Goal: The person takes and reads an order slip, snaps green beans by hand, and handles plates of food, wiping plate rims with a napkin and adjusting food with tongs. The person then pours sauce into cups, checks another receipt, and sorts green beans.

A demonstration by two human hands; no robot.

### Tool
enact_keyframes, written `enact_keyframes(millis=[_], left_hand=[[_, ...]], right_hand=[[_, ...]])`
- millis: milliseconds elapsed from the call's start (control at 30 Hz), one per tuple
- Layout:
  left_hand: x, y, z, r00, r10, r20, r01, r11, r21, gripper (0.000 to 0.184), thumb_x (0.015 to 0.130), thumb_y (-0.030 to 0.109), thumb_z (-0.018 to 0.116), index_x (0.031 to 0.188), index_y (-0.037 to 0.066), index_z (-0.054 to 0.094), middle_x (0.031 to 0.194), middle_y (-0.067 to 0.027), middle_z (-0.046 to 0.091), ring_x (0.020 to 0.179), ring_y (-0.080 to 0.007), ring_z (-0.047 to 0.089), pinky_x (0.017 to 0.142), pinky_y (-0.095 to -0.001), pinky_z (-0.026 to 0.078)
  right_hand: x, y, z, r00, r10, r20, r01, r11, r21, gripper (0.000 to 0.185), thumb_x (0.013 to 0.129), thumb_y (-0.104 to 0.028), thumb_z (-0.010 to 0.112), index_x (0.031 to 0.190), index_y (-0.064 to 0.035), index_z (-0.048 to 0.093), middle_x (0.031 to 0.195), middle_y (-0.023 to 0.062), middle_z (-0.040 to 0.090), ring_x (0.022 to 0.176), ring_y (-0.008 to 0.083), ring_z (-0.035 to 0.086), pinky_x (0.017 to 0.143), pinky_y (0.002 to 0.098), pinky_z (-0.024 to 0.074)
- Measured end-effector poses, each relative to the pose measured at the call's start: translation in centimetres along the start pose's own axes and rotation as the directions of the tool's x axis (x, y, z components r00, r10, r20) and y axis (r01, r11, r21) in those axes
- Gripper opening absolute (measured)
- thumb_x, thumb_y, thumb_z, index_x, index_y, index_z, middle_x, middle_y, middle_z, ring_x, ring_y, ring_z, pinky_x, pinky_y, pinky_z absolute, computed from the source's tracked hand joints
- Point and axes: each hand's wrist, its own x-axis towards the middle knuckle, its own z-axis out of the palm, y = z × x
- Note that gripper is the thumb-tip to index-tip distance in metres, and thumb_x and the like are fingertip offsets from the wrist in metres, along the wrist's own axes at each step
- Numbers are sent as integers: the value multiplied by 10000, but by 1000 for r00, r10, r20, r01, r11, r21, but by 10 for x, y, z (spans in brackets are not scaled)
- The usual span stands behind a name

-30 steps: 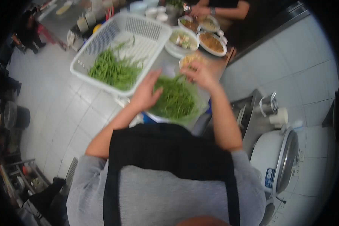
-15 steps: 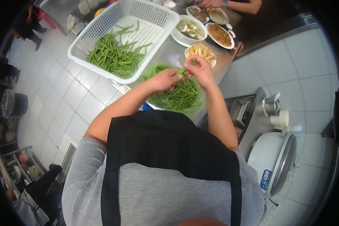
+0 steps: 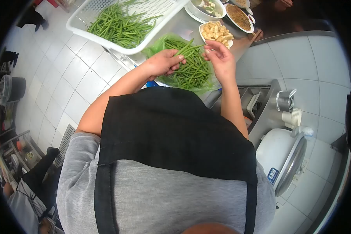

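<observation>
My left hand (image 3: 165,63) is closed around a few green beans (image 3: 188,50) above a green plastic bag (image 3: 160,45). My right hand (image 3: 223,62) is to the right of it, thumb and forefinger pinched at the far tip of one bean. Below both hands, the open bag is full of loose green beans (image 3: 193,74). A white perforated basket (image 3: 134,50) stands on the metal table at the upper left, with a pile of green beans (image 3: 121,25) inside.
Beyond my right hand is a plate of pale fried pieces (image 3: 216,33). A soup bowl (image 3: 206,8) and an oval dish of brown food (image 3: 239,17) stand behind it. A white cooker (image 3: 279,156) is at the right. Another person's hand (image 3: 283,4) shows at the top.
My view has shifted, so the table sits higher. My hands have moved apart; the right has drawn back to the right from the left, which still holds beans.
</observation>
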Motion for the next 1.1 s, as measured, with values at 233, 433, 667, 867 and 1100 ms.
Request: enact_keyframes(millis=[233,433,667,867,1100], left_hand=[[-7,-2,6,1000,9,-22,-8,998,70,282,985,295,408,958,63,568,612,70,330,524,-42,283,468,-198,241],[-8,-9,9,997,-8,-81,21,986,163,285,979,313,418,953,74,570,617,86,324,522,-37,273,475,-195,225],[-7,2,9,961,257,-104,-48,522,851,257,908,289,495,971,49,564,845,-224,621,849,-414,584,724,-489,450],[-18,-2,4,969,214,-123,2,489,872,232,896,257,509,959,35,525,793,-232,619,802,-422,591,702,-513,447],[-68,-8,14,964,147,-221,111,533,839,229,890,241,515,988,34,521,809,-229,621,806,-432,586,697,-517,448]], right_hand=[[-3,-3,6,981,81,174,-113,977,182,249,855,-36,592,1100,7,605,929,64,640,789,106,595,690,232,501],[-3,22,-3,948,158,275,-170,985,21,210,844,-85,641,1039,-5,644,823,13,635,740,87,581,682,228,489],[-11,20,-11,912,5,410,244,795,-555,174,753,-189,702,832,-36,673,776,140,626,742,284,607,666,368,484],[-9,13,-2,889,-155,431,391,746,-538,152,746,-153,686,826,-28,652,786,139,607,732,317,594,662,386,481],[-52,16,32,890,-32,454,280,825,-491,138,746,-135,698,848,-48,664,834,122,629,737,281,610,672,369,486]])
